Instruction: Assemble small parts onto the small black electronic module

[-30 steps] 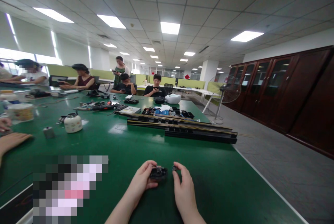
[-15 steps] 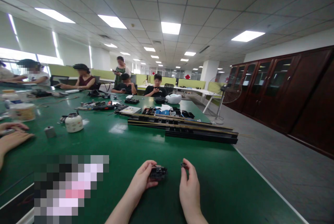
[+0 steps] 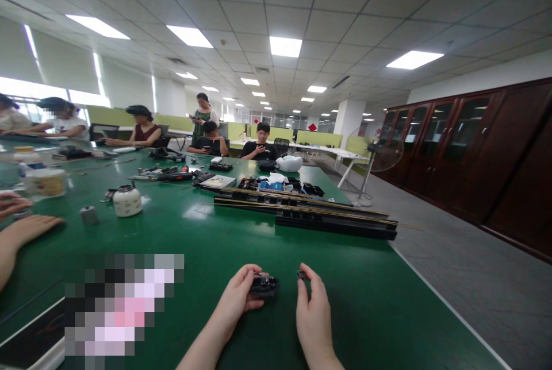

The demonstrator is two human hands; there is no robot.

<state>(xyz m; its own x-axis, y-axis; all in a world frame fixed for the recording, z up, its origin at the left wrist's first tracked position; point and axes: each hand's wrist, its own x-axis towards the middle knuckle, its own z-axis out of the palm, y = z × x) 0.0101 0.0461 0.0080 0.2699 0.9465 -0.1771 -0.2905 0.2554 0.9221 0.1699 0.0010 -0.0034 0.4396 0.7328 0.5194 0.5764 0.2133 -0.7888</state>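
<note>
Low over the green table (image 3: 254, 335), my left hand (image 3: 239, 296) grips a black, palm-sized mechanical part (image 3: 264, 285) between thumb and fingers. Its exact kind is too small to make out. To the right, my right hand (image 3: 313, 301) pinches a small dark piece (image 3: 301, 274) between thumb and fingertips. A short gap separates the two parts, and they do not touch. My fingers partly cover both of them.
Beyond my hands lie long black rails (image 3: 336, 226) with thin brass-coloured rods on top. A white jar (image 3: 127, 200) and a grey metal cylinder (image 3: 88, 215) stand left, near a co-worker's hand (image 3: 41, 226). Tools (image 3: 166, 174) lie farther back.
The view has shifted slightly, so the surroundings sit a little farther right. My right hand's small piece has come slightly closer to the black part. Both hands keep their holds.
</note>
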